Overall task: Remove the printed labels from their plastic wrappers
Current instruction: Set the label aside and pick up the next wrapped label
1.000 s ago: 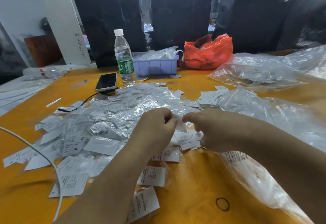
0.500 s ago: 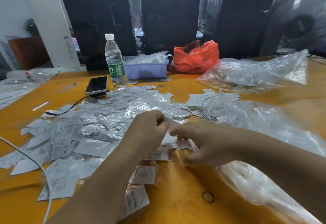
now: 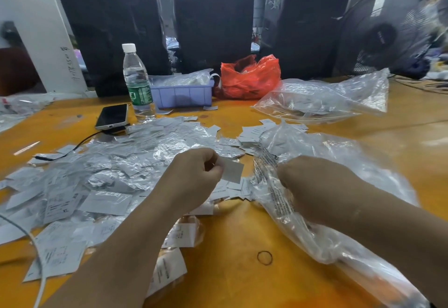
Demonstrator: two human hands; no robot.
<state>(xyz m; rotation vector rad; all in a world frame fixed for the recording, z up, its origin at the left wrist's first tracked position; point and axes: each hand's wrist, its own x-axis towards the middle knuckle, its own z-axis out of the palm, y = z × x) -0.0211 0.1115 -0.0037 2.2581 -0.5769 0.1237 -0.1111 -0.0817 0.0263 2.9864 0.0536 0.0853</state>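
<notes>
Big orange table (image 3: pixel 242 247) fills the frame, and everything here keys off the large clear bag (image 3: pixel 327 167) lying on its right side. The right hand (image 3: pixel 312 186) is pressed into that bag's near-left edge, fingers tucked away from view, so whether it grips plastic or a label is not clear. Just left of the bag, the left hand (image 3: pixel 196 176) pinches a small white label (image 3: pixel 232 171) by one edge between thumb and curled fingers, lifted off the table. Best play, I'd judge: keep that pinch light and slide the paper straight out, so the thin wrapper doesn't tear or cling. Left of the bag, a heap of wrapped and bare labels (image 3: pixel 109 174) sprawls wide. Behind the bag, a second clear bag (image 3: pixel 322 99) holds more white slips. Further back-left, the lilac bin (image 3: pixel 181 95) carries crumpled clear plastic, with a red bag (image 3: pixel 249 77) beside it, contents unclear. Smallest: a rubber band (image 3: pixel 264 257) near the bag's front.
</notes>
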